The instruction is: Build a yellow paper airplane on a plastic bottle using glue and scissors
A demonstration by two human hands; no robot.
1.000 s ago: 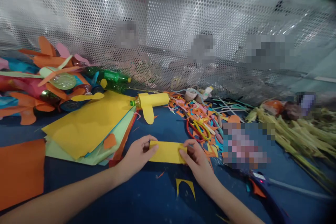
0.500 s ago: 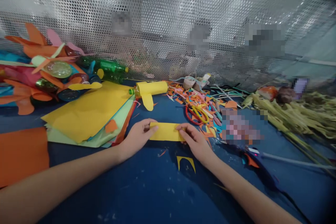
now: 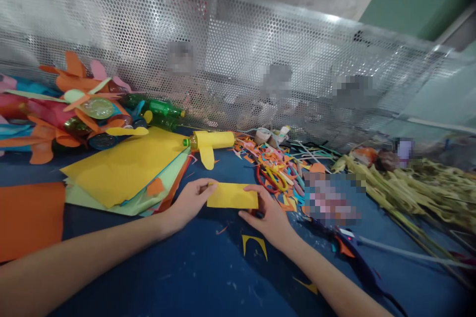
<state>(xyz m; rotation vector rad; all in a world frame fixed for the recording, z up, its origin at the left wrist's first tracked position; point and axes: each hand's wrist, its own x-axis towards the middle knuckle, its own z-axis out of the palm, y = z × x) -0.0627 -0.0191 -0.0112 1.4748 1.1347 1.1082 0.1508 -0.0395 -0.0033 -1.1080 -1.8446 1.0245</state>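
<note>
A small yellow paper strip (image 3: 231, 196) is held flat above the blue table, between my hands. My left hand (image 3: 189, 206) pinches its left end, thumb in front and fingers behind. Around the right end curl the fingers of my right hand (image 3: 273, 218); an index fingertip touches the top edge, while the thumb sits lower, off the front face. Below the strip lies a yellow arch-shaped paper offcut (image 3: 255, 240). Beyond it, a bottle wrapped in yellow paper (image 3: 214, 139) lies on its side, with a green cap and a rounded paper flap.
Stacked coloured paper (image 3: 122, 168) and an orange sheet (image 3: 31, 220) lie left. Bottles with paper blades (image 3: 80, 101) are piled behind. Paper scraps (image 3: 267, 156) and scissors (image 3: 273, 178) are right of centre. A glue gun (image 3: 357, 252) and dried husks (image 3: 420, 173) lie farther right, before a perforated metal screen (image 3: 238, 49).
My right thumb has come off the front of the strip and dropped below it. My left hand keeps its pinch. The view has tilted upward, showing more wall above the screen.
</note>
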